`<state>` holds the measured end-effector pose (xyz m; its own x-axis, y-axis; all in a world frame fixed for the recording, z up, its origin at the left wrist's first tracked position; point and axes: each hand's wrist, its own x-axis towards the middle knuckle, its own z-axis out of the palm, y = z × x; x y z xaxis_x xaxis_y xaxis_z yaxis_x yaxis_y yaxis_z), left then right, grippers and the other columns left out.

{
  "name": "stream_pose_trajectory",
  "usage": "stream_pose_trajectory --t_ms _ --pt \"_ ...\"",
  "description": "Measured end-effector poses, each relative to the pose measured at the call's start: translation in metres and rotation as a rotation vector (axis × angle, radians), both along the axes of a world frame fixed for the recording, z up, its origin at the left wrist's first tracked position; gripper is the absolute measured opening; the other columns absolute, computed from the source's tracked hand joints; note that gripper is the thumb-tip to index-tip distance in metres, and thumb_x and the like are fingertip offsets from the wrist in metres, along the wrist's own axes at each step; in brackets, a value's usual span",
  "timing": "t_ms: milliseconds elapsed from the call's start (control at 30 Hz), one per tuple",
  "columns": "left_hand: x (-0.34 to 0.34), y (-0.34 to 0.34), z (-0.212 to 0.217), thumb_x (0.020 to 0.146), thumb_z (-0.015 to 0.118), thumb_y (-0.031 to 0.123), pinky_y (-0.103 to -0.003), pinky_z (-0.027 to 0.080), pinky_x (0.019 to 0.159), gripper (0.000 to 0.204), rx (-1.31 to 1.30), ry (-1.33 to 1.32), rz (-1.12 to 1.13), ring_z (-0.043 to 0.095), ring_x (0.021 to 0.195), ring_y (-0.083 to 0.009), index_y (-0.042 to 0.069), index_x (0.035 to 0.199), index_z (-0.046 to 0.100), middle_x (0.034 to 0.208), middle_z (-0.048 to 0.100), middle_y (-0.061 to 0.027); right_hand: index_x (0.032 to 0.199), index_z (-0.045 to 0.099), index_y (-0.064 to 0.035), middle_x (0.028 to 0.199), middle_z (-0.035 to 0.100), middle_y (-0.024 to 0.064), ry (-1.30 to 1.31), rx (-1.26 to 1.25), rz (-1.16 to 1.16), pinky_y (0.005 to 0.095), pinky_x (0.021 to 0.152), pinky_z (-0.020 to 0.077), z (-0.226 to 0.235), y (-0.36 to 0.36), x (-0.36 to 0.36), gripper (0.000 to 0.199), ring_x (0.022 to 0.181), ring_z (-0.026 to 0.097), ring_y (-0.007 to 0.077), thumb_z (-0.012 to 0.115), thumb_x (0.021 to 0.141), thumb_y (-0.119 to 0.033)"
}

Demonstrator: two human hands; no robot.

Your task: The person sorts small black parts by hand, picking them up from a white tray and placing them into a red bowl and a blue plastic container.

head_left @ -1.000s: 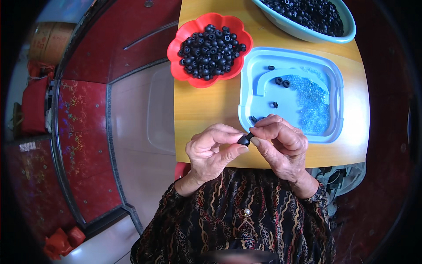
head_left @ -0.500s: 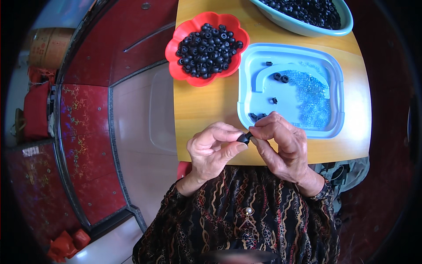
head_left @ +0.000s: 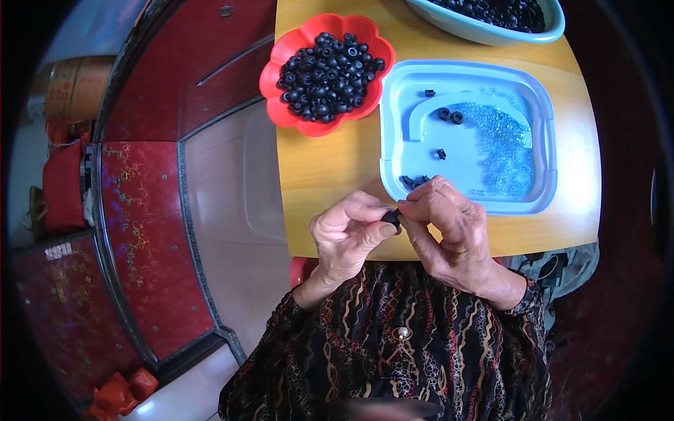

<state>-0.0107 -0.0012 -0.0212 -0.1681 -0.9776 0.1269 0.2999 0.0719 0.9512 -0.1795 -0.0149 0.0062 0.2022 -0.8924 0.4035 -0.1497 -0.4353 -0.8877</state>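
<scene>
Spreading across the upper half of the view, the yellow wooden table [head_left: 330, 168] carries everything, and beside it, from 8 to 10 o'clock, lies the red patterned floor [head_left: 77, 295]. Next in size is the light blue rectangular tray [head_left: 544, 140] at 1 o'clock, with a patch of tiny clear beads [head_left: 502, 144] and a few loose black pieces in it. A pale blue bowl [head_left: 463, 27] of more black pieces sits at 12 o'clock, cut by the rim of the view. Left of the tray, at 11 o'clock, the red flower-shaped dish [head_left: 277, 67] is heaped with small black rings [head_left: 326, 74]. At the centre, over the table's near edge, the left hand [head_left: 344, 235] and the right hand [head_left: 449, 221] meet, fingers curled, both pinching 1 small black part [head_left: 390, 218] between thumbs and forefingers. Whether the right hand holds a 2nd piece cannot be told. My judgement: the grip is fingertip-only on a tiny, smooth part held at the table's edge, so a slip could send it into the lap or onto the floor.
</scene>
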Motion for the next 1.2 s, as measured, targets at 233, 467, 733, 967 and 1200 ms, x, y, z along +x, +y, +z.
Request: stream_pose_trajectory --t_ms 233,467,733,967,1200 --pt "0.002 0.005 -0.009 0.078 0.066 -0.005 -0.026 0.051 0.072 0.013 0.105 0.067 0.015 0.059 0.08 -0.0144 -0.001 0.089 0.06 0.089 0.06 -0.0098 0.077 0.053 0.0016 0.069 0.052 0.0127 -0.062 0.162 0.001 0.0366 0.054 0.0409 -0.018 0.002 0.008 0.012 0.064 0.054 0.0289 0.061 0.069 0.007" --pt "-0.001 -0.001 -0.005 0.08 0.063 -0.005 -0.026 0.05 0.071 0.01 0.1 0.032 0.031 0.059 0.078 -0.0145 -0.001 0.088 0.061 0.087 0.06 -0.0098 0.078 0.053 0.0012 0.069 0.054 0.0119 -0.106 0.151 -0.003 0.036 0.055 0.0432 -0.021 -0.003 0.006 0.01 0.066 0.057 0.028 0.061 0.073 0.006" --pt "-0.002 -0.004 -0.002 0.081 0.062 -0.004 -0.026 0.049 0.075 0.008 0.182 0.184 -0.004 0.058 0.08 -0.0145 -0.001 0.088 0.061 0.088 0.06 -0.0098 0.088 0.054 0.0036 0.08 0.053 0.0149 -0.022 0.008 0.031 0.0371 0.061 0.044 -0.012 0.0 0.002 0.024 0.072 0.055 0.0303 0.063 0.065 0.006" --pt "-0.003 -0.003 -0.002 0.082 0.06 -0.003 -0.03 0.051 0.077 0.008 0.351 0.3 -0.02 0.059 0.081 -0.0174 -0.002 0.09 0.06 0.089 0.06 -0.0099 0.089 0.053 0.0049 0.08 0.051 0.0155 0.054 -0.097 -0.006 0.0377 0.06 0.0434 -0.015 -0.002 0.004 0.03 0.07 0.052 0.0303 0.063 0.06 0.005" --pt "-0.005 -0.005 0.006 0.084 0.058 -0.001 -0.03 0.049 0.079 0.008 0.423 0.34 -0.077 0.059 0.084 -0.0187 -0.003 0.091 0.059 0.092 0.061 -0.0119 0.086 0.053 0.0026 0.077 0.049 0.0126 0.097 -0.181 -0.098 0.0353 0.057 0.042 -0.018 0.0 0.011 0.033 0.066 0.049 0.0276 0.069 0.058 0.003"
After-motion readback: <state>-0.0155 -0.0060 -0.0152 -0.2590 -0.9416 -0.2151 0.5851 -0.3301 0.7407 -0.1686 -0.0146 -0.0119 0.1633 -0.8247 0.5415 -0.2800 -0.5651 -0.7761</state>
